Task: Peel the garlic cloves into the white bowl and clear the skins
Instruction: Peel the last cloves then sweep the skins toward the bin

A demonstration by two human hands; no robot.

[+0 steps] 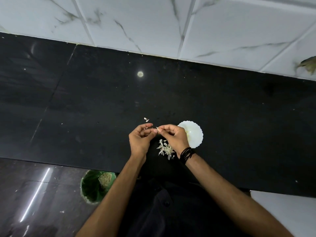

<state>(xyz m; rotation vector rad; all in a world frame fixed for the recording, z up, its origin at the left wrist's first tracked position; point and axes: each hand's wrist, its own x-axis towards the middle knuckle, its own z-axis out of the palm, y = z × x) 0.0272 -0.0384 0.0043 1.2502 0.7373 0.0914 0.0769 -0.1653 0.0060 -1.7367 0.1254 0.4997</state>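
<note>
Green bin: stood on the floor at lower left of the frame, below the counter edge; carrying skins to it could scatter them, and flecks already lay on the floor.
Skins: lay heaped on the black counter at lower centre, under and between the wrists; a forearm brushing through, or a draught, could sweep them off the edge.
Left hand: fingers curled, tips meeting the clove; whether they pinched skin or only steadied it could not be told.
Right hand: thumb and forefinger pinched the clove, other fingers curled, black thread band at the wrist.
Clove: tiny, held above the counter between both hands, left of the bowl; a slippery peeled surface could let it pop free and land among the skins.
Bowl: white, scalloped, just right of the right hand and partly hidden by it; contents could not be made out. Skins dropped over it would spoil the sorting.
Stray skins: lay apart, just above the hands, easy to miss when clearing.
</note>
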